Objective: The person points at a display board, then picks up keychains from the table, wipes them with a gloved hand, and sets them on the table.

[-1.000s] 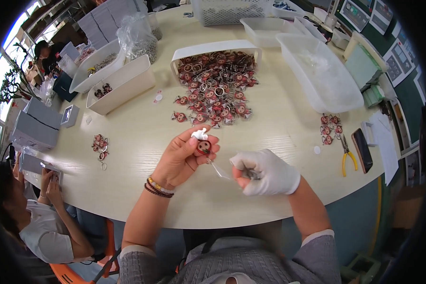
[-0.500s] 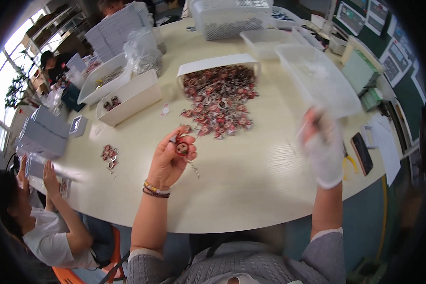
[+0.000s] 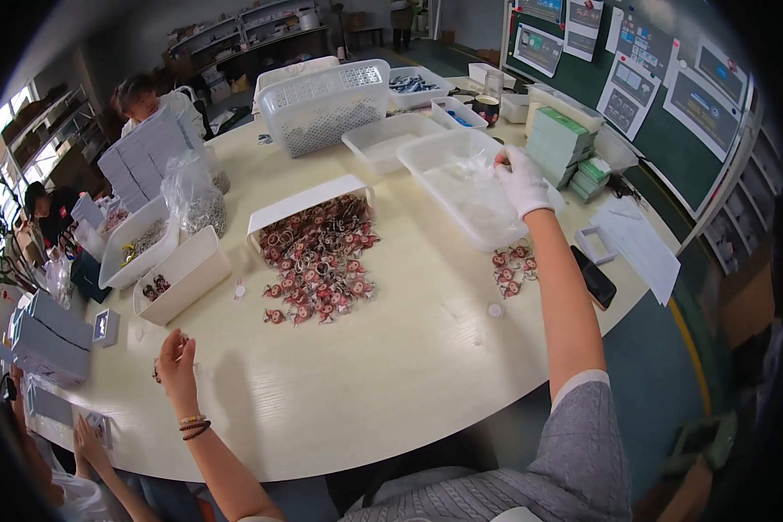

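Observation:
Low over the left part of the table, my left hand (image 3: 178, 372), with beaded bracelets at the wrist, is closed round a small keychain (image 3: 184, 340) that shows only as a dark, shiny bit at the fingertips. More reddish pieces below it are mostly hidden. In a white glove, my right hand (image 3: 524, 181) reaches over the translucent tray (image 3: 444, 204) of clear plastic film at the right. Its fingertips are pressed together at the film; what they pinch is unclear. Red-faced doll keychains (image 3: 317, 278) spill from a tipped white bin (image 3: 309, 202) in the middle.
A smaller keychain pile (image 3: 511, 271) and a white round disc (image 3: 495, 311) lie beside my right forearm. Near them are a phone (image 3: 593, 277) and papers (image 3: 639, 239). White bins (image 3: 183, 277) and stacked boxes (image 3: 50, 337) stand left, a basket (image 3: 326, 104) behind. A co-worker's hands (image 3: 91, 442) are lower left.
My view has swung right. My left hand has moved left and down with the keychain, away from the heap. My right hand has reached forward to the tray of film, uncovering the right-hand pile.

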A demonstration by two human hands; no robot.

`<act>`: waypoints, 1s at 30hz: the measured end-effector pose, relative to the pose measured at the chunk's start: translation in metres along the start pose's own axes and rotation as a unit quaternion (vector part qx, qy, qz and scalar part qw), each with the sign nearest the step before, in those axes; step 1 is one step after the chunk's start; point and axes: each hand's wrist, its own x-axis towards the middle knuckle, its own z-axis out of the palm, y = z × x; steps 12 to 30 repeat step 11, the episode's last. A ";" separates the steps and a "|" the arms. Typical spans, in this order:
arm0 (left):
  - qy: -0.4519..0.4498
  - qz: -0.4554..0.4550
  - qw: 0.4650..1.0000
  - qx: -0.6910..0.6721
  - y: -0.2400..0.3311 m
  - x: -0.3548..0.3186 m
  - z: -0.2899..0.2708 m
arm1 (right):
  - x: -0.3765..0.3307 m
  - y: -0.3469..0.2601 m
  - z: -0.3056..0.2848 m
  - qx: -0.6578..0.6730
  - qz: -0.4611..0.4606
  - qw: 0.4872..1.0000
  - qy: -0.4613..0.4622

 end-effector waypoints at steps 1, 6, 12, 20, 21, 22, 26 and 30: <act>0.016 0.011 0.990 0.142 0.001 0.001 -0.006 | 0.001 0.000 -0.003 -0.001 0.002 1.000 0.004; 0.066 0.026 0.889 0.453 -0.018 0.005 -0.020 | 0.000 -0.007 0.004 -0.152 0.028 0.978 -0.139; 0.064 0.079 0.835 0.541 -0.006 -0.002 0.012 | 0.004 0.003 0.020 -0.178 -0.001 0.964 -0.197; 0.064 0.079 0.835 0.541 -0.006 -0.002 0.012 | 0.004 0.003 0.020 -0.178 -0.001 0.964 -0.197; 0.064 0.079 0.835 0.541 -0.006 -0.002 0.012 | 0.004 0.003 0.020 -0.178 -0.001 0.964 -0.197; 0.064 0.079 0.835 0.541 -0.006 -0.002 0.012 | 0.004 0.003 0.020 -0.178 -0.001 0.964 -0.197; 0.064 0.079 0.835 0.541 -0.006 -0.002 0.012 | 0.004 0.003 0.020 -0.178 -0.001 0.964 -0.197; 0.064 0.079 0.835 0.541 -0.006 -0.002 0.012 | 0.004 0.003 0.020 -0.178 -0.001 0.964 -0.197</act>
